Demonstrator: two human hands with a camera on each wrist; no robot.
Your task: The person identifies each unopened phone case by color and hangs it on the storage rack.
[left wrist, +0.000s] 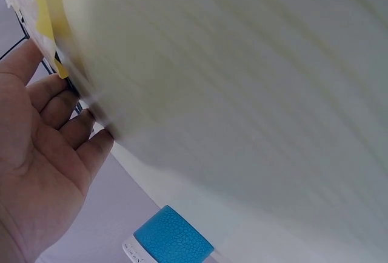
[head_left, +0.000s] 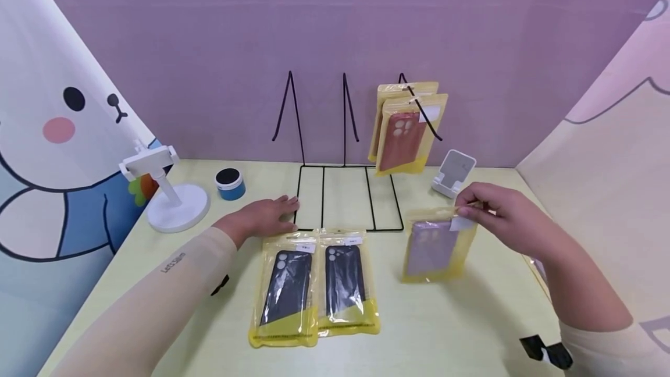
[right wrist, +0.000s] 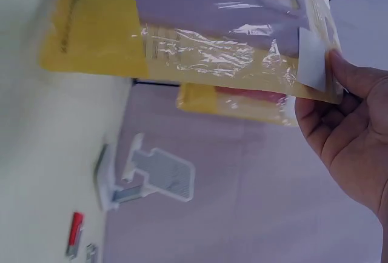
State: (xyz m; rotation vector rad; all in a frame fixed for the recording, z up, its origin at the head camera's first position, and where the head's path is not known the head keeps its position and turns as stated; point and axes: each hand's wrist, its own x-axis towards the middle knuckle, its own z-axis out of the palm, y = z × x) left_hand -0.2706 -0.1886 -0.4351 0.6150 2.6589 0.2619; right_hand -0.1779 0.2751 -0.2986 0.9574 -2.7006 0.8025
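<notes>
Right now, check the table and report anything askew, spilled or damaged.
Nothing visibly spilled or damaged. Slightly askew: on the table, the left black-case packet extends nearer the person than the right black-case packet, so their bottom edges don't line up.

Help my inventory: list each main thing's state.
Wire rack: standing, two hooks bare
Hung pouches: on right hook
Dark-case pouches: lying flat
Purple-case pouch: pinched at top
Left hand: fingers extended
Right hand: pinching purple-case pouch
Tall stand: upright, empty
Small stand: upright, empty
Blue cylinder: upright
</notes>
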